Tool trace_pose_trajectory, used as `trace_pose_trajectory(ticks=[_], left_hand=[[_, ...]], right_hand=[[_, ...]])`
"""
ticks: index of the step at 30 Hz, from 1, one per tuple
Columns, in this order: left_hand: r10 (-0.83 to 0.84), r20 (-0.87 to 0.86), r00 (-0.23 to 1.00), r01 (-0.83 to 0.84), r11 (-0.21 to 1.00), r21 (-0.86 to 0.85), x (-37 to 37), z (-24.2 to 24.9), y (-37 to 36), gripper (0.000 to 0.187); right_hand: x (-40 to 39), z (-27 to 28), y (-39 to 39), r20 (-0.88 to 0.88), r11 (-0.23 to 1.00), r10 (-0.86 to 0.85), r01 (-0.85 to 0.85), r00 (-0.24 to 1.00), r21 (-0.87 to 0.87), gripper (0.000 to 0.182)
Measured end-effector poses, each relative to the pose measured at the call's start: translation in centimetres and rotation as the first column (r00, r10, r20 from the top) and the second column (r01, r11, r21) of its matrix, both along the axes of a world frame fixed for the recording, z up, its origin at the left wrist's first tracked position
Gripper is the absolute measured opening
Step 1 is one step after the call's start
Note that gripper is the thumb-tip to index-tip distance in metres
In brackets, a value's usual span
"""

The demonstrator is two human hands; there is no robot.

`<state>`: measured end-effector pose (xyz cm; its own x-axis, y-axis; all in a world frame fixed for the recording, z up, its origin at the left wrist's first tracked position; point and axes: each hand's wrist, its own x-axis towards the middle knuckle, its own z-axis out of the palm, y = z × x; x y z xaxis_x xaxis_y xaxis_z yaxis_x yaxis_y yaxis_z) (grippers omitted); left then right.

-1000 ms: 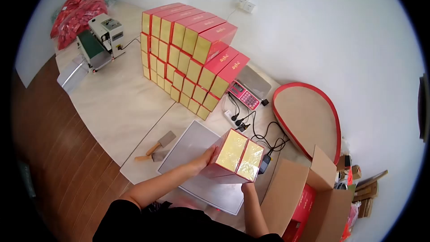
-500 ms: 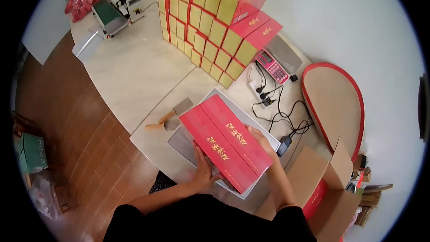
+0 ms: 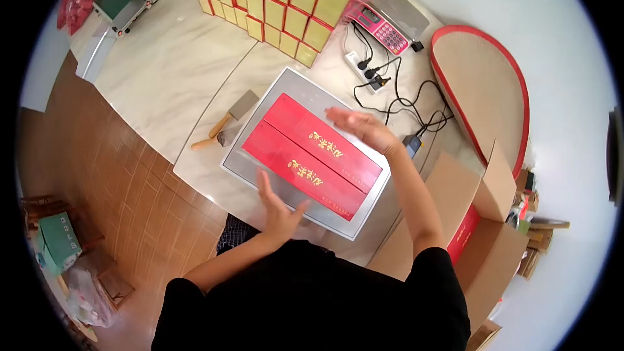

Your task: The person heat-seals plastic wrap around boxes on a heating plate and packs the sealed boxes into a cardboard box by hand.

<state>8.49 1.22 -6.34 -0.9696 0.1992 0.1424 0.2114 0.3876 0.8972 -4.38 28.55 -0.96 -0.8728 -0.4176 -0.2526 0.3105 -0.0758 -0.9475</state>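
Two long red boxes point(image 3: 312, 156) with gold lettering lie flat, side by side, on a grey plate with a white rim point(image 3: 250, 146). My left hand point(image 3: 279, 218) is open beside the near long side of the boxes, fingers stretched out. Above their far side hovers my right hand point(image 3: 364, 129), also open and slightly blurred. Neither hand holds anything. Left of the plate lies a flat-bladed scraper point(image 3: 243, 105) with a wooden handle, and a second wooden handle point(image 3: 205, 145) rests beside it.
A stack of red and gold boxes point(image 3: 276, 16) stands at the back. Behind the plate are a pink keypad device point(image 3: 390, 38), a power strip point(image 3: 363, 68) and tangled black cables. An open carton point(image 3: 442, 188) and a red-rimmed tray point(image 3: 481, 84) are on the right.
The pair of red boxes, held in both hands before, now rests on the plate. Both hands have let go and moved apart. My view has shifted, so the table appears higher.
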Motion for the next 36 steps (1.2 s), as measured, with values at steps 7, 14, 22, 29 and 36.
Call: trace_pose_trajectory(ticks=[7,14,22,29,36], left_hand=[[0.085,-0.019,0.996,-0.082,0.988,0.131,-11.6,4.9,-5.3,0.06],[-0.359,0.636,0.683,0.228,0.932,0.28,-18.8,3.6,-4.2,0.066],[-0.45,0.742,0.497,0.251,0.893,0.373,-15.5,1.0,-1.3,0.078],[-0.493,0.753,0.437,0.326,0.866,0.378,-11.6,2.6,1.9,0.077],[-0.385,0.605,0.697,0.322,0.922,0.216,-16.8,3.9,-3.8,0.073]], right_hand=[[8.3,-4.2,4.0,0.041,0.598,-0.797,0.797,0.602,-0.088,0.052],[15.1,-6.5,-5.6,0.072,0.314,-0.94,0.929,0.333,-0.195,0.062],[17.6,-0.4,-5.1,-0.025,0.313,-0.948,0.947,0.316,0.072,0.059],[19.9,5.6,-4.0,-0.11,0.196,-0.967,0.948,0.229,0.251,0.057],[14.3,-2.3,-7.4,-0.108,0.347,-0.918,0.904,0.382,0.249,0.052]])
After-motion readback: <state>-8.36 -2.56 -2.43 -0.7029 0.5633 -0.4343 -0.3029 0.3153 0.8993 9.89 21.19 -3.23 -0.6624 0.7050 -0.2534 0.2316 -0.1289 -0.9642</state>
